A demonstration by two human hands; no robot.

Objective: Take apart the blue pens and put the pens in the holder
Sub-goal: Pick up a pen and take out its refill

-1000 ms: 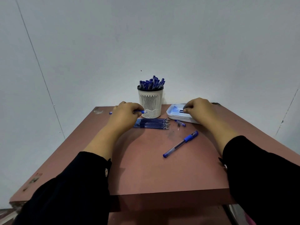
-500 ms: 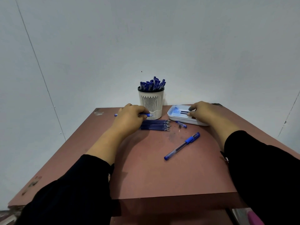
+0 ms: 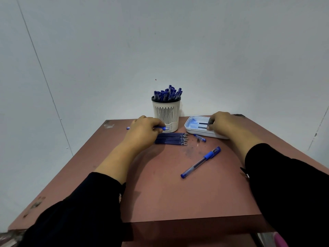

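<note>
While the counter (image 3: pixel 178 193) and its things lie as a second ago, the hands have barely shifted: the left hand (image 3: pixel 142 132) still grips a blue pen barrel (image 3: pixel 161 128) beside the holder (image 3: pixel 166 114), which is full of pens, and the right hand (image 3: pixel 222 124) now pinches small parts in the white tray (image 3: pixel 189 128). Refills (image 3: pixel 170 138) lie by the holder; one whole pen (image 3: pixel 200 162) waits nearer, so disassembly seems nearly done. No writing is readable.
</note>
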